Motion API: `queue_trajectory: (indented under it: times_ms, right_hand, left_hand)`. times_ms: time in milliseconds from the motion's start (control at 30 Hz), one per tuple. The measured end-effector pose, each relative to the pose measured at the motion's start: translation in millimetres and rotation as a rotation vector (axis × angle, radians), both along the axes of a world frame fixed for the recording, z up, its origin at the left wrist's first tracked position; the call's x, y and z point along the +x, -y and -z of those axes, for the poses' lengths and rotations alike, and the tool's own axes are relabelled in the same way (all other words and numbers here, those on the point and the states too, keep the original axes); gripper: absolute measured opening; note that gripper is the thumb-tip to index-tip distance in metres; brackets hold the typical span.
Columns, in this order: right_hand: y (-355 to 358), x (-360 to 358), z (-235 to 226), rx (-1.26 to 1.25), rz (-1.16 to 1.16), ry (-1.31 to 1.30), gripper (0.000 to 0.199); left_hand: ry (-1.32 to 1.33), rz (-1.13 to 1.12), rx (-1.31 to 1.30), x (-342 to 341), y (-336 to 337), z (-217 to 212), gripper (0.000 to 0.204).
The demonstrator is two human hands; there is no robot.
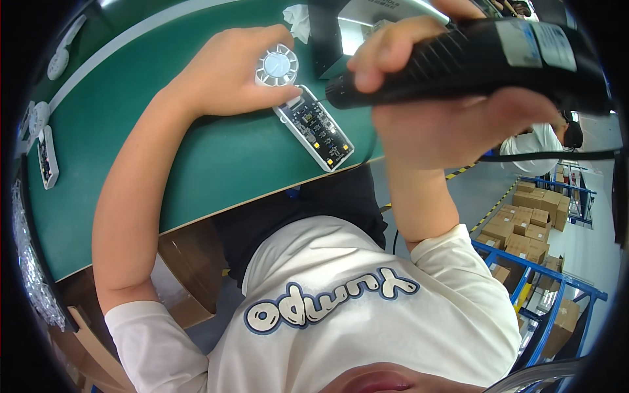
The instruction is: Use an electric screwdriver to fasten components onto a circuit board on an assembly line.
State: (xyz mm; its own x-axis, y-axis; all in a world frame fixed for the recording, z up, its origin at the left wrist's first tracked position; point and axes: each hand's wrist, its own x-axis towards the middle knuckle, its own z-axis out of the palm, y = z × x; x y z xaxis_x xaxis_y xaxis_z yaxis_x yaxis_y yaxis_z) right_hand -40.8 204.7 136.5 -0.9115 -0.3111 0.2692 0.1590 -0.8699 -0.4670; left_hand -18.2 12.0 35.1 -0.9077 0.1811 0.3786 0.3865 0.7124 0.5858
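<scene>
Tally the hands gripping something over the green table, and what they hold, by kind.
Hands: 2, left hand and right hand
Fans: 1, white fan with its circuit board showing
Tools: 1, black tool
Total: 4

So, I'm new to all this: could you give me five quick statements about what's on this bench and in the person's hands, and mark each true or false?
1. The left hand holds a white device with a round, spoked head. True.
2. The right hand holds nothing. False: it grips a black handheld tool.
3. The white device's circuit board is exposed. True.
4. The tabletop is bright red. False: it is green.
5. A second white device with an exposed board lies toward the left end of the table. True.
</scene>
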Motion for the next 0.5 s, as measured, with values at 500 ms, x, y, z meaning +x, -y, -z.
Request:
queue_trajectory:
  times_ms: [500]
  right_hand:
    - [-20, -59, 52, 0.313, -0.391, -0.725, 0.108]
  left_hand:
    - [-0.071, 0.017, 0.000, 6, -3, 16, 0.045]
